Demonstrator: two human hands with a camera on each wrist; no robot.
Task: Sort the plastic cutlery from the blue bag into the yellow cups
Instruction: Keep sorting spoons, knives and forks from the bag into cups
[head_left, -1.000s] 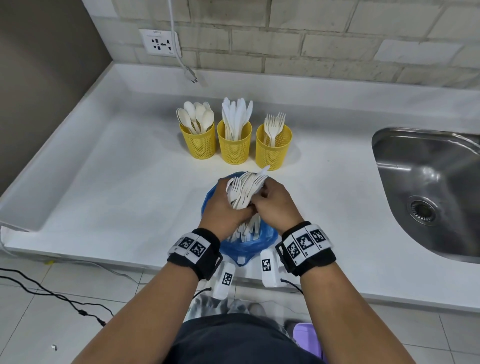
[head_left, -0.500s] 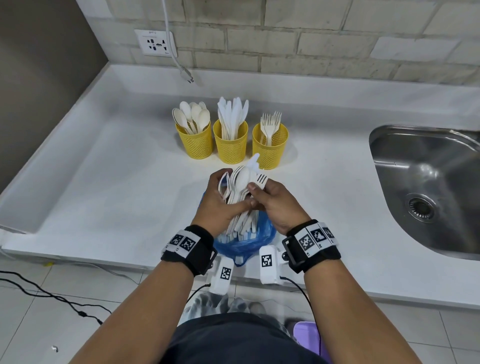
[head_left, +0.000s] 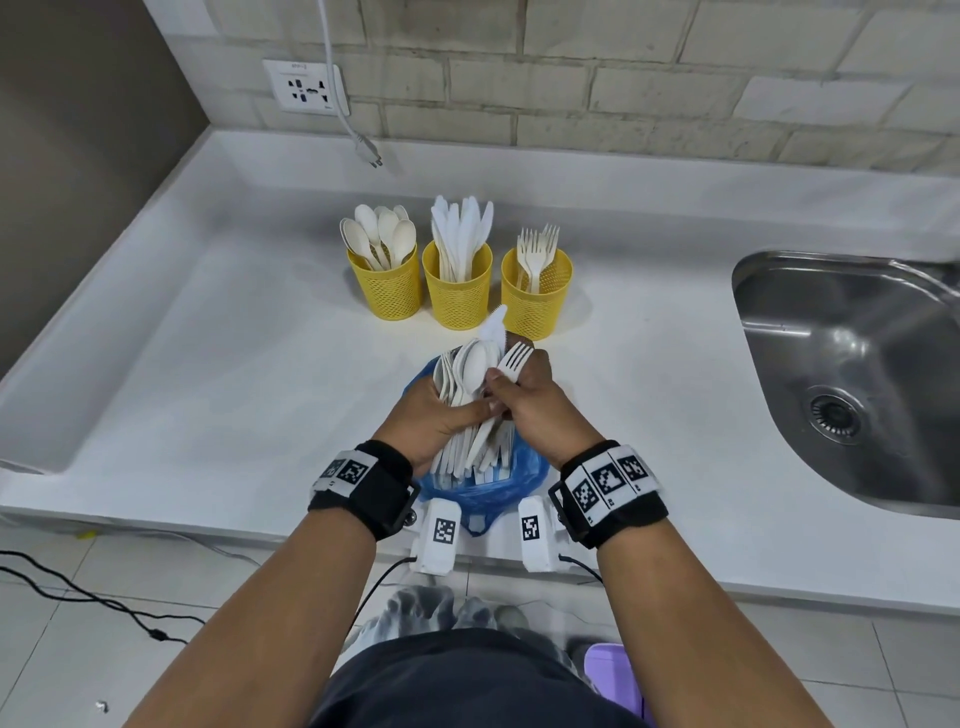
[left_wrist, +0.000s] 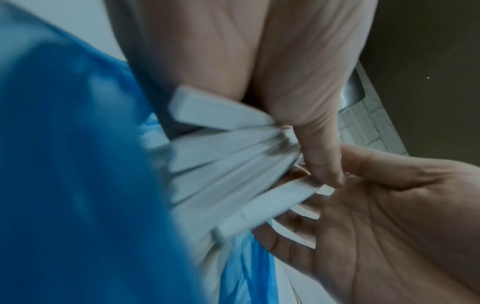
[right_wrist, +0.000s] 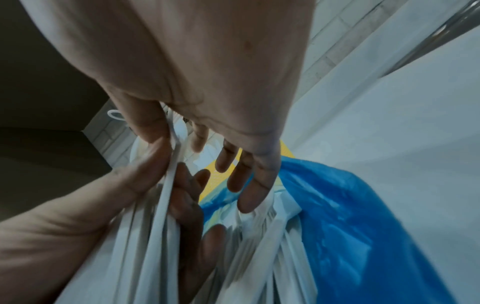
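My left hand (head_left: 434, 410) grips a thick bundle of white plastic cutlery (head_left: 470, 400) upright over the blue bag (head_left: 488, 491) at the counter's front edge. My right hand (head_left: 524, 402) pinches one white fork (head_left: 514, 361) at the bundle's right side, thumb against its handle. A knife tip sticks up above the bundle. Three yellow mesh cups stand in a row behind: the spoon cup (head_left: 387, 286), the knife cup (head_left: 457, 293) and the fork cup (head_left: 535, 296). In the wrist views the bundle's handles (left_wrist: 228, 164) fan out over the bag (right_wrist: 350, 216).
A steel sink (head_left: 852, 374) is sunk in the white counter (head_left: 218, 364) at the right. A wall socket (head_left: 304, 85) with a loose white plug cable (head_left: 358, 140) sits behind the cups. Black cables (head_left: 78, 592) lie on the tiled floor at left.
Both hands have lifted the bundle a little higher out of the bag. My right hand has moved from clasping the bundle to pinching a single fork at its right side.
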